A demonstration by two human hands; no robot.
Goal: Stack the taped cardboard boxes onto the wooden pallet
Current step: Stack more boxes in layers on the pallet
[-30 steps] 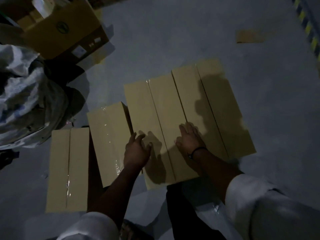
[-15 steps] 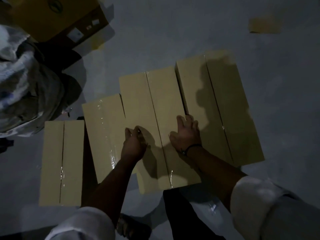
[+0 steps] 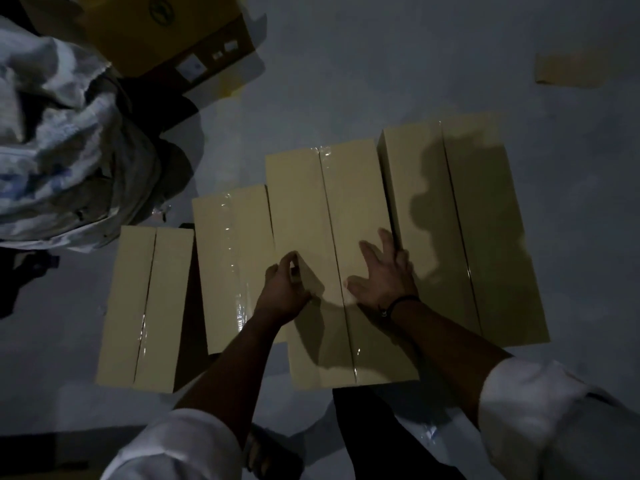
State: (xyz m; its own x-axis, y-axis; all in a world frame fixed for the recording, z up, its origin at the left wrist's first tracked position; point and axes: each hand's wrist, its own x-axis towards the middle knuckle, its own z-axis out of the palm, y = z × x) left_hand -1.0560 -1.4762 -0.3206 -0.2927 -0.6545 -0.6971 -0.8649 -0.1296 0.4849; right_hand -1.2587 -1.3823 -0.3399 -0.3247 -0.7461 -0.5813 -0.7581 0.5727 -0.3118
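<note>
Your taped cardboard boxes lie in a row of four on the grey floor (image 3: 381, 64) across the middle of the frame, each one set a little higher in the picture than the one to its left. The leftmost box (image 3: 145, 299) stands slightly apart, while the second box (image 3: 228, 254), the centre box (image 3: 311, 202) and the right box (image 3: 485, 237) sit side by side. Your left hand (image 3: 284, 292) is at the centre box's left edge with its fingers curled; in this dim light you cannot tell whether they actually grip the edge. Your right hand (image 3: 381, 275), with a dark band (image 3: 398, 303) at the wrist, lies flat and spread on the centre box's top, fingertips at its right edge beside the right box. A yellow carton (image 3: 156, 29) and a white sack (image 3: 52, 150) sit in the upper left of the frame.
</note>
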